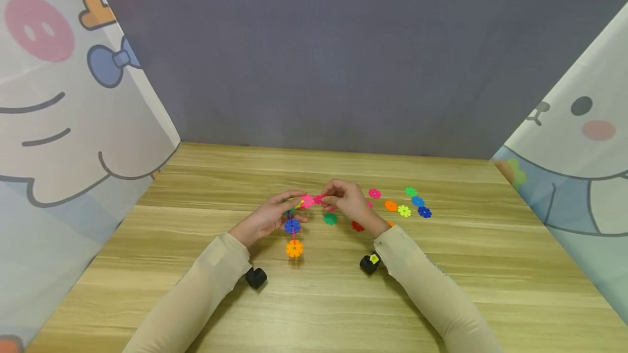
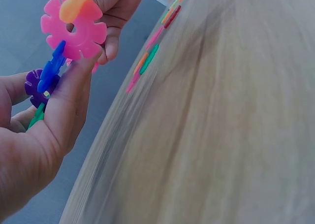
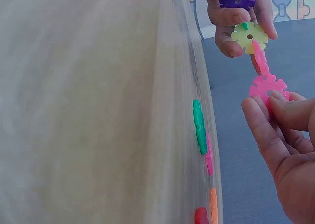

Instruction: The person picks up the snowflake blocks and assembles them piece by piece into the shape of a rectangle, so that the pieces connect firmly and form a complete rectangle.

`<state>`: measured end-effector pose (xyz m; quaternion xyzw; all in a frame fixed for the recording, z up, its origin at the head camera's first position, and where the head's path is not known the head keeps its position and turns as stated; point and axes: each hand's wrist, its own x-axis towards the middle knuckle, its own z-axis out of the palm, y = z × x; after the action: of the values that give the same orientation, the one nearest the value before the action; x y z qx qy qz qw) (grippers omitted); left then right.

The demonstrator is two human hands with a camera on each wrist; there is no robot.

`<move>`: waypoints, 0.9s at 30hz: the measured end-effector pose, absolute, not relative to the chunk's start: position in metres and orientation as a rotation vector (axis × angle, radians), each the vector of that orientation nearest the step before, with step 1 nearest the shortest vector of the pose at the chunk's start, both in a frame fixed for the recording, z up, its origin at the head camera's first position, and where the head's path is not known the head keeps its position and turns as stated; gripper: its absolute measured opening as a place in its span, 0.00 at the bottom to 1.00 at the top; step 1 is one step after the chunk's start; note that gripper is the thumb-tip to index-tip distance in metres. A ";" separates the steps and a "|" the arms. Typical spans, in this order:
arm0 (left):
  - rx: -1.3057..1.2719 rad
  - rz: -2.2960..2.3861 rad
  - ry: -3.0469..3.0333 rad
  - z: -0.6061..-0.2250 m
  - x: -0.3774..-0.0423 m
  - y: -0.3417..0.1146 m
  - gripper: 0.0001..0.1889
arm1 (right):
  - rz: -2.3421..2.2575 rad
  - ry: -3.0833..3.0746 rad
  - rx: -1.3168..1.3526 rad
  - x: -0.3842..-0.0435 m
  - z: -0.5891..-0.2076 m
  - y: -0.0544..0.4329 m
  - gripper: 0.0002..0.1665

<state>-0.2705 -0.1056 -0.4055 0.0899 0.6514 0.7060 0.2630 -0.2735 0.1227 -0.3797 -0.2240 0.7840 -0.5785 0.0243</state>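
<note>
Notched plastic snowflake discs are slotted together into a chain held up between both hands. My left hand (image 1: 267,218) grips the chain near its middle, around a purple disc (image 2: 33,81) and a green disc (image 2: 36,117). From that hand hang a blue disc (image 1: 288,226) and, lowest, an orange disc (image 1: 294,254). Toward the right, a yellow disc (image 3: 262,33) joins a pink disc seen edge-on (image 3: 262,62). My right hand (image 1: 349,201) pinches the pink end disc (image 3: 260,88) between thumb and fingers.
Loose discs lie on the wooden table (image 1: 314,304): a green one (image 1: 330,219) below the hands, and several farther right, among them orange (image 1: 390,206), yellow-green (image 1: 404,211) and dark blue (image 1: 424,212). A grey panel (image 1: 333,59) rises behind, with cartoon-printed cloths at both sides.
</note>
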 end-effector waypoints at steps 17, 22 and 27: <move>0.282 1.900 1.734 -0.403 -0.269 -0.105 0.24 | -1.775 2.429 -0.722 -0.284 -0.396 0.126 0.04; 0.268 1.902 1.710 -0.402 -0.270 -0.104 0.24 | -1.748 2.458 -0.753 -0.285 -0.395 0.125 0.04; 0.283 1.897 1.695 -0.401 -0.271 -0.104 0.23 | -1.751 2.451 -0.765 -0.284 -0.395 0.125 0.03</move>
<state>-0.2712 -0.1036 -0.4007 0.1059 0.6342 0.7101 0.2869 -0.2838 0.1251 -0.3946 -0.2460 0.7886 -0.5633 0.0167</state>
